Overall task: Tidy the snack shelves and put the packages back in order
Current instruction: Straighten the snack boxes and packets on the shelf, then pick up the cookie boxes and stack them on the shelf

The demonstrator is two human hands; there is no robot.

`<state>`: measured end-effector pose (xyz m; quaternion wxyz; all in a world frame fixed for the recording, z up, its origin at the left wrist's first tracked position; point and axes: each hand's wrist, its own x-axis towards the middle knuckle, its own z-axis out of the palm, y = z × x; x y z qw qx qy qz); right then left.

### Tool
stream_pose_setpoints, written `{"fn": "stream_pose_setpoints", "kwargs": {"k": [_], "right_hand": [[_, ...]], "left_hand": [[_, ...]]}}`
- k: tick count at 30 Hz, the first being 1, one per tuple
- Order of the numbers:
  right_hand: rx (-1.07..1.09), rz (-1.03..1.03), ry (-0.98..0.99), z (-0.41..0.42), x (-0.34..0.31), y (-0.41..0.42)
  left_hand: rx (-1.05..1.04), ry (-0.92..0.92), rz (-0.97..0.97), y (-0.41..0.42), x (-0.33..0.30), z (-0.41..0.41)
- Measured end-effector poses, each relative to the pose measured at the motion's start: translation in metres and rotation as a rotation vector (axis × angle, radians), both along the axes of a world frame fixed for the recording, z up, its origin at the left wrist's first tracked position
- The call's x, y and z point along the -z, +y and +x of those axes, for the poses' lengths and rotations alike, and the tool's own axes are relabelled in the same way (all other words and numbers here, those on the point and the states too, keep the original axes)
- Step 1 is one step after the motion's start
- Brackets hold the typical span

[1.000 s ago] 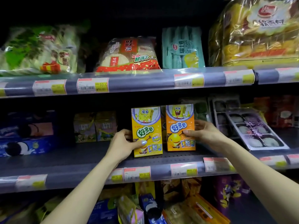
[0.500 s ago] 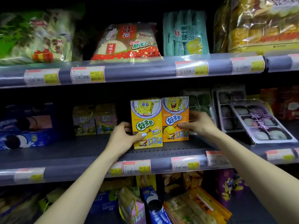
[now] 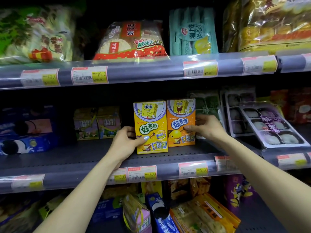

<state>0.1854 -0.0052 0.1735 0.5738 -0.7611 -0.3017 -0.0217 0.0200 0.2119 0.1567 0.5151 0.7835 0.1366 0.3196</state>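
Note:
Two cartoon snack boxes stand upright side by side on the grey middle shelf (image 3: pixel 70 158). The yellow box (image 3: pixel 150 121) is on the left and sits nearer the shelf's front. My left hand (image 3: pixel 125 142) grips its left edge, thumb across the front. The orange box (image 3: pixel 180 118) touches it on the right and stands a little further back. My right hand (image 3: pixel 204 126) holds that box by its right side, thumb on the front.
Tilted purple mochi trays (image 3: pixel 271 125) lean right of the boxes, with a dark green pack (image 3: pixel 207 103) behind. Small house-shaped boxes (image 3: pixel 96 123) and blue cookie boxes (image 3: pixel 28 142) stand left. Bagged snacks fill the upper shelf (image 3: pixel 148 69); loose packs crowd the lower shelf.
The orange box has been pushed further back on the shelf by my right hand. The yellow box stays in my left hand near the front edge.

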Motion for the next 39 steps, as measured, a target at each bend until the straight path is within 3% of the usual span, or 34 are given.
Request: {"fn": "stream_pose_setpoints", "kwargs": {"k": [13,17,19,23,29,34,39], "right_hand": [[0.002,-0.001,-0.023,-0.015,0.001,-0.002],[0.136,-0.099,-0.117,-0.031,0.001,-0.006],[0.237,-0.107,-0.167,-0.041,0.003,-0.008],[0.383,0.081,-0.348,-0.075,0.015,-0.013],[0.381,0.267,-0.597,-0.131,0.071,-0.010],[0.246,0.056,-0.538,-0.154,0.133,0.002],[0.154,-0.328,-0.340,-0.157,0.173,0.019]], "left_hand": [[-0.074,0.015,0.111,-0.003,0.001,-0.004],[-0.117,0.009,0.209,-0.007,-0.001,-0.011],[-0.145,-0.042,0.266,-0.010,-0.002,-0.018],[-0.162,-0.212,0.361,-0.010,0.001,-0.039],[-0.125,-0.416,0.626,-0.003,0.028,-0.099],[-0.025,-0.422,0.783,0.023,0.076,-0.130],[0.085,-0.239,0.781,0.056,0.116,-0.143]]}}
